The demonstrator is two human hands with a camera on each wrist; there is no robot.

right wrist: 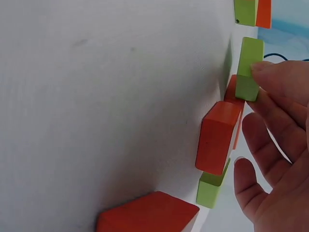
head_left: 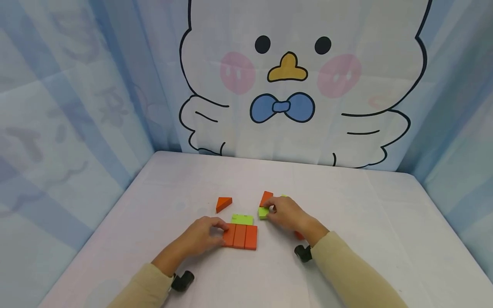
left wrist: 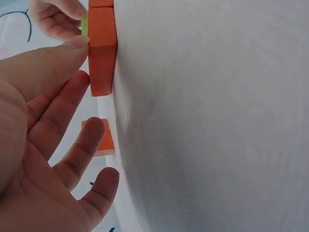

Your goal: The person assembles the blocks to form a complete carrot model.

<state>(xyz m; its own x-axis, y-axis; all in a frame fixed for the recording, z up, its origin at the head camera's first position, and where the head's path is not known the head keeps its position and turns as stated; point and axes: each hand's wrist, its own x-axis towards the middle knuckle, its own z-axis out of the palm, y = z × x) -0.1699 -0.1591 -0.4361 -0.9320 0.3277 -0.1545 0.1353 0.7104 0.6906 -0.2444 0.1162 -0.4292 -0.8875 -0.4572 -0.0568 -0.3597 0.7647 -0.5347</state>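
Observation:
A row of three orange blocks [head_left: 239,236] lies flat in the middle of the table. My left hand [head_left: 202,234] is at its left end, with thumb and index finger touching the end block [left wrist: 102,67] and the other fingers loosely spread. Behind the row lies a green block [head_left: 242,220] with small dark marks on its side. To the right of these, my right hand [head_left: 286,214] pinches a small green block [right wrist: 249,65] between thumb and fingers. A shadow beside that block shows on the table in the right wrist view.
An orange triangular block [head_left: 224,203] lies behind my left hand. Beyond my right fingers is another orange block [head_left: 266,197], with a partly hidden green piece [head_left: 283,195] nearby. A further orange piece [head_left: 298,235] shows beneath my right wrist. A printed curtain [head_left: 285,141] hangs behind the table.

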